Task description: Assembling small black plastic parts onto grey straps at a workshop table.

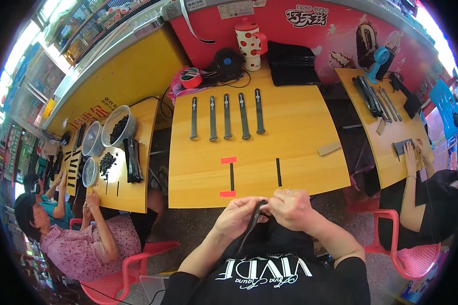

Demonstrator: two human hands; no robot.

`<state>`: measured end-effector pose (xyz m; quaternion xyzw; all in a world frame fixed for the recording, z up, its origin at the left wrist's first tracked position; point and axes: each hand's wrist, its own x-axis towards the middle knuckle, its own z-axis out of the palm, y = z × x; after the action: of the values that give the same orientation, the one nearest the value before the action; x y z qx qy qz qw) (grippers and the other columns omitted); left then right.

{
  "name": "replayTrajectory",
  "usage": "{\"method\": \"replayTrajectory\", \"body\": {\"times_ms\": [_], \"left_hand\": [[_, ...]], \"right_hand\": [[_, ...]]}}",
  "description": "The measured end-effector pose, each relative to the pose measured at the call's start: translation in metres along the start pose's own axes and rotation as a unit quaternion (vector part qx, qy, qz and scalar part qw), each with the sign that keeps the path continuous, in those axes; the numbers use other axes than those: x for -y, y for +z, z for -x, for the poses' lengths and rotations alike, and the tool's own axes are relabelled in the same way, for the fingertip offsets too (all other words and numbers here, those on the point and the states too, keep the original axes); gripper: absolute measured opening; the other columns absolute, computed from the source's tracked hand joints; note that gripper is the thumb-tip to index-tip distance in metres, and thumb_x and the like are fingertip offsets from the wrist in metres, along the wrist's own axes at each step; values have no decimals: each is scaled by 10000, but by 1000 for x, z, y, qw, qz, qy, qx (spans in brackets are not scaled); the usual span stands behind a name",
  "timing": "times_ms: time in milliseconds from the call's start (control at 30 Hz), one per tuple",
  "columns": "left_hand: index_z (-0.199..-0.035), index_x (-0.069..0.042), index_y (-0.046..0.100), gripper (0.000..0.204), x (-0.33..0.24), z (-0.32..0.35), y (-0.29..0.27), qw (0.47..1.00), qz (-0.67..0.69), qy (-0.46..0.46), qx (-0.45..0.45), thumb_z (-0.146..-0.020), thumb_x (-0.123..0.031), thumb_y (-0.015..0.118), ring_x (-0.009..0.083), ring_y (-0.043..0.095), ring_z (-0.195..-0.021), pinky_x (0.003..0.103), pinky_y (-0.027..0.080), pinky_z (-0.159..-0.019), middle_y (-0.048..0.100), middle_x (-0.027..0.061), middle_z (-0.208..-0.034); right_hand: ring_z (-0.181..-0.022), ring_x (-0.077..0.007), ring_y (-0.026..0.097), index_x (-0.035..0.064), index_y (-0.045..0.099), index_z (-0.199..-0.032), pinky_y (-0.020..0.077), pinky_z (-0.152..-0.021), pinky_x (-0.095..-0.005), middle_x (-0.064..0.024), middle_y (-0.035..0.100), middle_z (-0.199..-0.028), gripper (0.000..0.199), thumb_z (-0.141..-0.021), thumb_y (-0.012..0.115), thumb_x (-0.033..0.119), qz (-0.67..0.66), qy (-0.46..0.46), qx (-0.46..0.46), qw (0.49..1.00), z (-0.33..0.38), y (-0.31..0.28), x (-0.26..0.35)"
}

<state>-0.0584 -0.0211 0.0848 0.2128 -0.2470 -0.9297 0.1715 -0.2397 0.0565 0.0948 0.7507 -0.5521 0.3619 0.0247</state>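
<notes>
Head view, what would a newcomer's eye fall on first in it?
Probably the cream cup with red spots, standing at the back of the middle table before the red wall. Five dark straps lie in a row on that table, with two red tape pieces nearer its front edge. Closest, by that edge, the left hand holds a black strip, the right hand at its end.

Fingers (243, 204) holding black strap (252, 221), five strips (227, 118), table (310, 173)
</notes>
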Motion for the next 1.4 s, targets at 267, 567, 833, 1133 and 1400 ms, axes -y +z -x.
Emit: {"method": "replayTrajectory", "body": {"times_ms": [267, 567, 833, 1133, 1400], "left_hand": [[-974, 11, 652, 124, 5, 1, -5, 997, 1, 50, 65, -872, -58, 670, 185, 595, -962, 302, 477, -885, 619, 91, -1014], [-879, -35, 628, 108, 13, 5, -19, 995, 59, 67, 44, -873, -132, 675, 216, 555, -1015, 332, 434, -926, 571, 66, -949], [-942, -70, 560, 141, 14, -3, -20, 986, 137, 82, 42, -929, -196, 623, 213, 548, -957, 363, 477, -843, 549, 53, -916], [-981, -60, 557, 164, 19, -2, -21, 990, 123, 70, 28, -939, -211, 605, 212, 549, -938, 345, 493, -818, 549, 59, -920], [-1104, -24, 591, 202, 18, 12, -16, 995, -23, 89, -24, -940, -140, 603, 168, 617, -928, 302, 530, -779, 612, 64, -975]], "right_hand": [[-531, -203, 572, 109, 505, -665, 420, -441, -335, -32, 490, -631, 220, -695, 716, 161, -60, -44, 19, 997, -1, -6, 1], [-471, -110, 444, 147, 468, -622, 306, -410, -270, 11, 366, -589, 285, -726, 705, 264, 66, -207, 7, 976, 8, -4, 8], [-487, -158, 503, 103, 511, -656, 383, -438, -284, -14, 424, -600, 349, -693, 774, 330, -8, -95, -28, 995, 7, 1, 2], [-545, -191, 556, 106, 526, -687, 424, -465, -310, -29, 479, -634, 360, -730, 768, 369, -57, -50, 13, 997, 3, 8, 6], [-550, -181, 548, 110, 504, -678, 414, -466, -312, -26, 467, -643, 234, -746, 699, 220, -2, -71, 29, 997, 9, 11, 8]]}}
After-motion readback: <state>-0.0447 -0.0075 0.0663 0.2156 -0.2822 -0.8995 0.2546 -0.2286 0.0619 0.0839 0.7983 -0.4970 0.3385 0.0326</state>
